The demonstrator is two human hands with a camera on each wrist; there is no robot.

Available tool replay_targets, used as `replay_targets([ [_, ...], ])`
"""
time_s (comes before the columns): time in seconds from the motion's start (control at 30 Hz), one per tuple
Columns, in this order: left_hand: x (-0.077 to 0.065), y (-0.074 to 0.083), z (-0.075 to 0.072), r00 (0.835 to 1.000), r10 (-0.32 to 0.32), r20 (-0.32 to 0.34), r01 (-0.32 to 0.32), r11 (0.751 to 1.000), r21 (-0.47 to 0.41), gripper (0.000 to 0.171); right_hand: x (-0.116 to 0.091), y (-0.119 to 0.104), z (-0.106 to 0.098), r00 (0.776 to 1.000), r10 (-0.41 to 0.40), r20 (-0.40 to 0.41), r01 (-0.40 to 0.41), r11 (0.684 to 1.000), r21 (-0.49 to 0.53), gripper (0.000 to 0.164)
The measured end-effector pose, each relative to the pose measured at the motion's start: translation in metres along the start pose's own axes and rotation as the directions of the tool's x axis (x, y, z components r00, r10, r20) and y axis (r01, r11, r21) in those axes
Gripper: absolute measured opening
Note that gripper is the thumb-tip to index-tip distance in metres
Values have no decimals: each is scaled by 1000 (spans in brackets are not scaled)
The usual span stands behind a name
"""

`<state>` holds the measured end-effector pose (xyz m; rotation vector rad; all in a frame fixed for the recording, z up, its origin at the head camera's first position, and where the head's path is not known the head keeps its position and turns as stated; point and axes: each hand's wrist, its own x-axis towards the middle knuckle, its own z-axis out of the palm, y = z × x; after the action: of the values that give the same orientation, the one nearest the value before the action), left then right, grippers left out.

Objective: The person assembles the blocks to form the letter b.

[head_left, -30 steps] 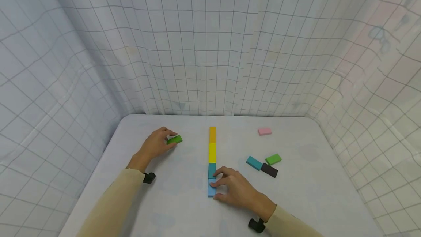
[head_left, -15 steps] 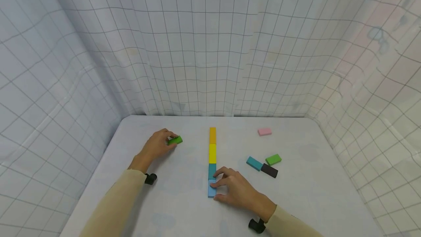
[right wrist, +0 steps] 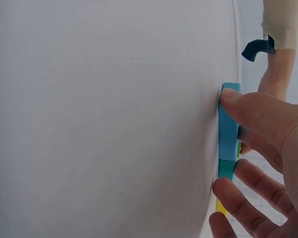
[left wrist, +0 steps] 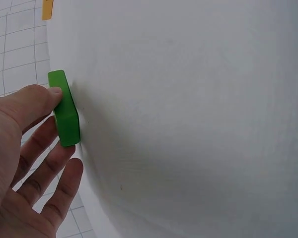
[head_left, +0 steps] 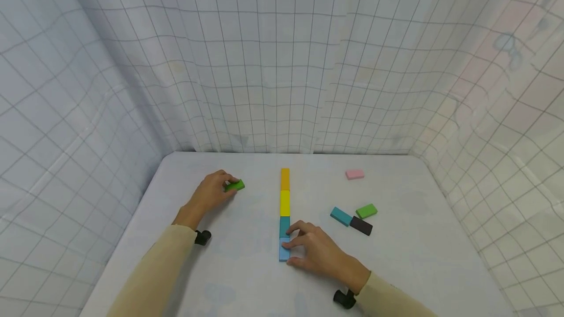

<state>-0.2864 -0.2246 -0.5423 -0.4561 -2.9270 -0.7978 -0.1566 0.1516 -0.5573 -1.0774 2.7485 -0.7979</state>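
Note:
In the head view my left hand (head_left: 212, 191) is at the left of the table, pinching a small flat green block (head_left: 235, 186). The left wrist view has the thumb on one face of this green block (left wrist: 65, 111) and fingers behind it. My right hand (head_left: 320, 252) is by the near end of a straight row, its thumb and index finger on the light blue block (head_left: 284, 250). Ahead of that block, end to end, come a teal block (head_left: 284, 226), a yellow block (head_left: 285, 203) and an orange block (head_left: 285, 179). The right wrist view has the thumb against the light blue block (right wrist: 228, 131).
Right of the row lie a blue-teal block (head_left: 341, 216) and a black block (head_left: 361, 225), ends together, with another green block (head_left: 366, 210) beside them. A pink block (head_left: 354, 174) is farther back. Grid-patterned curtains (head_left: 282, 62) surround the white table (head_left: 238, 278).

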Motion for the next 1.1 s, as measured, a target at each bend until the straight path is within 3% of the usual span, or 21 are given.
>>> replay_targets([
  [0.37, 0, 1, 2, 1000, -5, -31, 4, 1000, -30, 31, 1, 1, -2, 1000, 7, 0, -7, 1000, 11, 41],
  [0.53, 1, 4, 2, 999, 26, -46, -28, 999, -36, 30, 2, 0, -2, 1000, 1, 4, -1, 1000, 28, 40],
  [0.7, 3, 12, 4, 995, 77, -67, -80, 996, -44, 31, 2, -1, -2, 1000, -11, -2, 11, 1000, 25, 40],
  [1.1, 8, 36, 6, 988, 133, -73, -139, 987, -85, 31, 1, -5, -1, 999, 37, 14, -38, 999, 35, 40],
])
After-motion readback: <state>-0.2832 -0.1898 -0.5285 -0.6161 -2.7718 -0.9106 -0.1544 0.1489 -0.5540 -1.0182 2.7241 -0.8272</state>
